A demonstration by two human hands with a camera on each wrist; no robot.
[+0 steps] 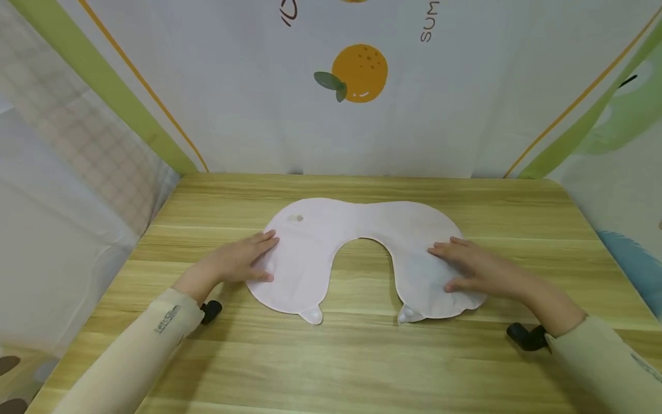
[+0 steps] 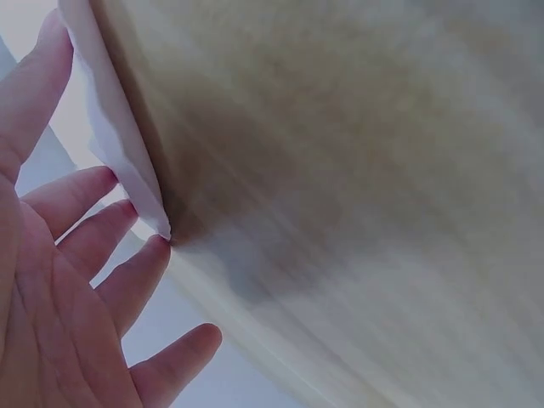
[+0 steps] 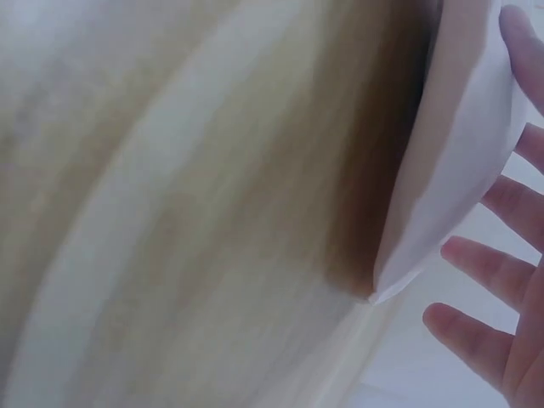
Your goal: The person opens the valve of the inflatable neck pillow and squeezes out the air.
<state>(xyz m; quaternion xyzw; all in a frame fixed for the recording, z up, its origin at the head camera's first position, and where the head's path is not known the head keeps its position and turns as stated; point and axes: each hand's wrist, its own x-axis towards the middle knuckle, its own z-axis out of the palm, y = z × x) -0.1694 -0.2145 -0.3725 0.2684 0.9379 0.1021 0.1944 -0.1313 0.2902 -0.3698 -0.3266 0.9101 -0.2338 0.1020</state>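
A flat, pale pink U-shaped neck pillow (image 1: pixel 357 221) lies on the wooden table, its opening toward the person. It has a small round spot on its upper left, perhaps a valve, and a small tab at each lower end. My left hand (image 1: pixel 240 259) rests on the pillow's left lobe with fingers spread. On the right lobe my right hand (image 1: pixel 481 267) lies the same way, fingers extended. In the left wrist view the fingertips (image 2: pixel 153 246) touch the pillow's edge (image 2: pixel 119 127). The right wrist view shows the pillow's side (image 3: pixel 450 153) standing slightly off the table beside the fingers (image 3: pixel 489 263).
The wood-grain table (image 1: pixel 331 368) ends at the back against a white curtain (image 1: pixel 233 103) printed with an orange. More fabric hangs at left and right. Black wrist camera parts (image 1: pixel 526 336) sit under both wrists, close to the tabletop.
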